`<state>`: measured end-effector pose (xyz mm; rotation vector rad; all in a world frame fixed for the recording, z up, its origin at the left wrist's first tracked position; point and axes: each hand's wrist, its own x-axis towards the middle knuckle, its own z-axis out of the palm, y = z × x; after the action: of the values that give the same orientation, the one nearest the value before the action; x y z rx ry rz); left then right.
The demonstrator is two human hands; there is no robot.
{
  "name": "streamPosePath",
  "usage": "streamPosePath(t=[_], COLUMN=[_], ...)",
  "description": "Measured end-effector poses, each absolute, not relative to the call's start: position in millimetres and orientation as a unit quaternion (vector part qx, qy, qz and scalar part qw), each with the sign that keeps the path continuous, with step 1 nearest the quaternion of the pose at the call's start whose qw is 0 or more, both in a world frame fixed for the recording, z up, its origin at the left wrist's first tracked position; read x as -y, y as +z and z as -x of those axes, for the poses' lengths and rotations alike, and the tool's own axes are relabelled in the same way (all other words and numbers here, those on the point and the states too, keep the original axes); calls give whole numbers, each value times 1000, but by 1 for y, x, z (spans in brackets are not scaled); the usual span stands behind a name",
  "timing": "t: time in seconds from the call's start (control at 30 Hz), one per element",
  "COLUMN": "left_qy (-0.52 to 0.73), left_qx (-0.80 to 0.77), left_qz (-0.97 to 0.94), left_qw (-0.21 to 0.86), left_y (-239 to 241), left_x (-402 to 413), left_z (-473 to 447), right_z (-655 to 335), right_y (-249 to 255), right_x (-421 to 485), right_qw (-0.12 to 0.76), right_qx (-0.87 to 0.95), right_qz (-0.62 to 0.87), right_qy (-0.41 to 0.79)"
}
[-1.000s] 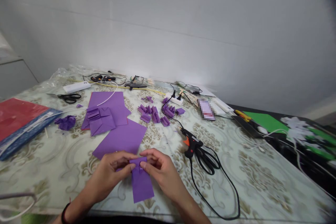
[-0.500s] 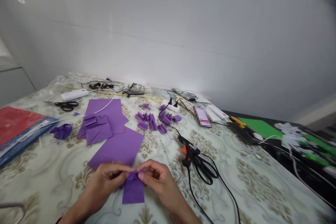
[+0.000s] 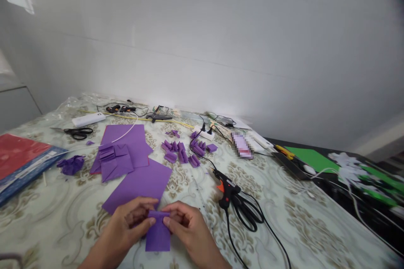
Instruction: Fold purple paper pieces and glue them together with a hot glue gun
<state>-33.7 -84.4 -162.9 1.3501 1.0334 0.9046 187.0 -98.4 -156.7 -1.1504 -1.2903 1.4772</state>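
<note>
A small rectangular piece of purple paper [image 3: 158,237] is pinched along its folded top edge by both hands. My left hand [image 3: 130,223] grips its upper left corner between thumb and fingers. Opposite it, my right hand [image 3: 184,222] pinches the upper right corner. Just beyond the hands lies a larger purple sheet [image 3: 142,185], partly covered by my left fingers. Behind that rests a folded purple paper piece [image 3: 118,162] with pleats, on more purple sheets [image 3: 134,134]. Several small rolled purple papers [image 3: 182,152] are clustered farther back.
A black glue gun [image 3: 227,187] and black-handled scissors [image 3: 249,214] lie right of my hands, with a cable trailing forward. More scissors [image 3: 78,133], crumpled purple paper [image 3: 71,164] and a red-and-blue packet [image 3: 28,164] are at left. A phone [image 3: 242,145] and power strip [image 3: 205,133] sit behind.
The purple piece now faces me flatter, with its top fold showing between the thumbs. Both hands have shifted slightly downward in view and stay on the paper.
</note>
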Motion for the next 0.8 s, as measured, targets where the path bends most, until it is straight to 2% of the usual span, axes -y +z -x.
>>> streamPosePath(t=[0.2, 0.33, 0.5, 0.67, 0.8], left_qy=[345, 382, 377, 356, 368], left_qx=[-416, -402, -411, -422, -405], left_qz=[-591, -593, -584, -555, -576], left_qw=[598, 584, 589, 622, 606], left_y=[-163, -158, -154, -162, -163], left_x=[86, 83, 83, 81, 72], left_z=[33, 34, 32, 32, 39], right_z=[-186, -184, -185, -188, -188], right_y=[-174, -175, -185, -193, -196], right_x=[100, 100, 94, 92, 92], right_qw=[442, 467, 451, 464, 472], right_qx=[546, 586, 620, 701, 769], right_qz=[460, 433, 437, 400, 326], right_qy=[544, 501, 470, 364, 282])
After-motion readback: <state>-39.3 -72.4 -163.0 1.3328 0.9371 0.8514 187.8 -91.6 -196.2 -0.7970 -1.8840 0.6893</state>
